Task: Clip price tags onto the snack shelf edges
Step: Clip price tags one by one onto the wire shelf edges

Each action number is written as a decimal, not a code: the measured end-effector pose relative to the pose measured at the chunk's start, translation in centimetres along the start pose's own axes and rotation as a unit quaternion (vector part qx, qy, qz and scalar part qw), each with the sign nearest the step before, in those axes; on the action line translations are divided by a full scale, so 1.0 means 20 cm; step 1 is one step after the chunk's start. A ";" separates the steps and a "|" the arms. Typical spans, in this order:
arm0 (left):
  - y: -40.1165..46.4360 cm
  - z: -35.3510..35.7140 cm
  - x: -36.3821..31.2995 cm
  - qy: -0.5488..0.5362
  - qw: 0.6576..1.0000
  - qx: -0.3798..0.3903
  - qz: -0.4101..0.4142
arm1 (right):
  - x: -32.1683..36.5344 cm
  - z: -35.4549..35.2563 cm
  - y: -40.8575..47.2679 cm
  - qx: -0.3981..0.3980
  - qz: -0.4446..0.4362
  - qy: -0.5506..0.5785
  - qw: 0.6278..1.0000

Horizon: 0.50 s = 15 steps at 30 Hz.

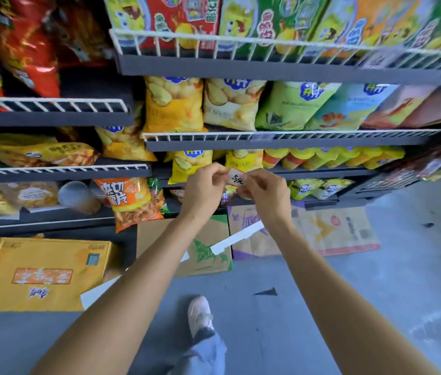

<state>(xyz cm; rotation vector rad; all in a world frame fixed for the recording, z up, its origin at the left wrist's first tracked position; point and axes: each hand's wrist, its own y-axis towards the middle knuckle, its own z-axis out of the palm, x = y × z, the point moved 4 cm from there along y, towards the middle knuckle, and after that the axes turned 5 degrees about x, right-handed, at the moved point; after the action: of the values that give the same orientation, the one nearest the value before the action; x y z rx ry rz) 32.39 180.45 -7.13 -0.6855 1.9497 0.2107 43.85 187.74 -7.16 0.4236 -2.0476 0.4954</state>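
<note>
Hands are held close together in front of the low shelves, and a small price tag (237,177) is pinched between them. The left hand (205,191) has its grip pressed on the tag's left end, and the right hand (266,191) has its grip pressed on the right end. The tag is white with a red rim and dark writing. It is held in the air, just in front of the yellow snack bags (191,165), and it is not yet clipped on.

The tag looks very light and thin. It is judged to be a bit bendy, so it could be creased if it is squeezed hard. The best place to hold it is by the two short ends, as is done now, so the middle is left free to be pushed onto an edge.

The shelf edge (281,136) above has a white wire rail, and a clear tag holder (261,136) is already seen on it. The rail wires are thin and close together, so fingers could get caught there. The bags lean out over the edges and could be knocked.

Open room is found behind the hands, over the grey floor (376,307). Flat cardboard boxes (335,231) and a white strip (237,238) lie on the floor near the foot (200,315), so steps should be taken with care.
</note>
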 end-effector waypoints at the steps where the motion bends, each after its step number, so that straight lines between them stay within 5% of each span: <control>1: 0.05 0.05 -0.03 0.007 1.000 0.002 0.001 | -0.01 -0.05 0.04 -0.002 -0.005 -0.010 1.000; 15: 0.58 0.58 -0.13 -0.102 0.980 0.030 -0.165 | -0.23 -0.53 0.62 -0.016 -0.061 -0.104 0.993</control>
<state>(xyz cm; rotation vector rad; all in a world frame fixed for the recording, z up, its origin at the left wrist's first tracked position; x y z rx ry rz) 35.75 195.88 -12.05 -0.8986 1.6131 0.0147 47.86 204.14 -8.28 0.5995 -2.2089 0.3563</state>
